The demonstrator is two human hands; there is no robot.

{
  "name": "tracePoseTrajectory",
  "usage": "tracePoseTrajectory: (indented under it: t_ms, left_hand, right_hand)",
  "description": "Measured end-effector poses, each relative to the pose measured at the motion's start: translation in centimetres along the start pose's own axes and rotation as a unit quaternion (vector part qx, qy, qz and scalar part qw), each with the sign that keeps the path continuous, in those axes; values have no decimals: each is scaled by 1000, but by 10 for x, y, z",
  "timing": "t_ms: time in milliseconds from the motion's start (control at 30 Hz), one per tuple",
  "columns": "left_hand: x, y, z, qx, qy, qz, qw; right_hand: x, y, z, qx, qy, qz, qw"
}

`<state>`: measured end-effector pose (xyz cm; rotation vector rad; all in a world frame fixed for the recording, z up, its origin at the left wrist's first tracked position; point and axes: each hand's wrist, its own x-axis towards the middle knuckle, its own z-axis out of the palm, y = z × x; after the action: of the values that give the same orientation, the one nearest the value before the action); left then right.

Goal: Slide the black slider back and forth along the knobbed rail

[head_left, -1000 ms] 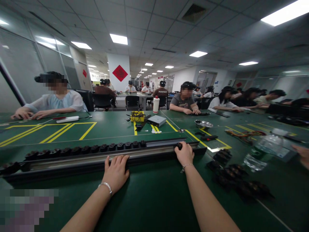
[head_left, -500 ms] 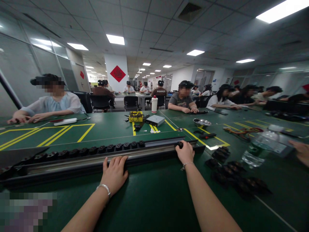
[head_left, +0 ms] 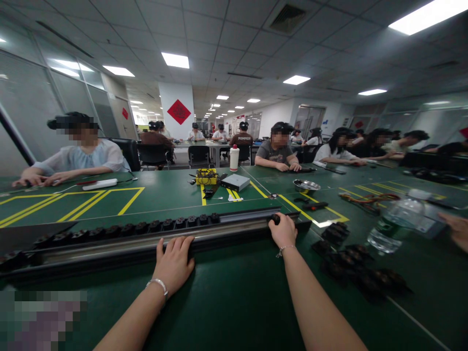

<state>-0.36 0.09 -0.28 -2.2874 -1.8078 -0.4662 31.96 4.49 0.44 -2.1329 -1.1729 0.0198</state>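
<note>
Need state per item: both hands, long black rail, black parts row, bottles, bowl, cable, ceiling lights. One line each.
Left hand: open, palm down on rail
Right hand: closed around small black part
Long black rail: lying lengthwise
Black parts row: lined up
White bottle: upright, capped
Clear bottle: capped
Metal bowl: open side up
Black cable: bundled
Ceiling lights: lit

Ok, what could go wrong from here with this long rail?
The right hand holds a small black part near the right end of the long rail; the part might slip. The left hand rests on the rail's near edge, so uneven pressure could shift it. The right forearm might knock the loose black parts beside it.
</note>
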Motion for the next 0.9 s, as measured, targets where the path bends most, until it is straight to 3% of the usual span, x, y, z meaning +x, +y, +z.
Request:
tracePoseTrajectory:
  t_ms: [900]
  left_hand:
    - [-1,0,0,1,-3,-1,1000]
  right_hand:
    - [5,4,-2,4,0,12,1000]
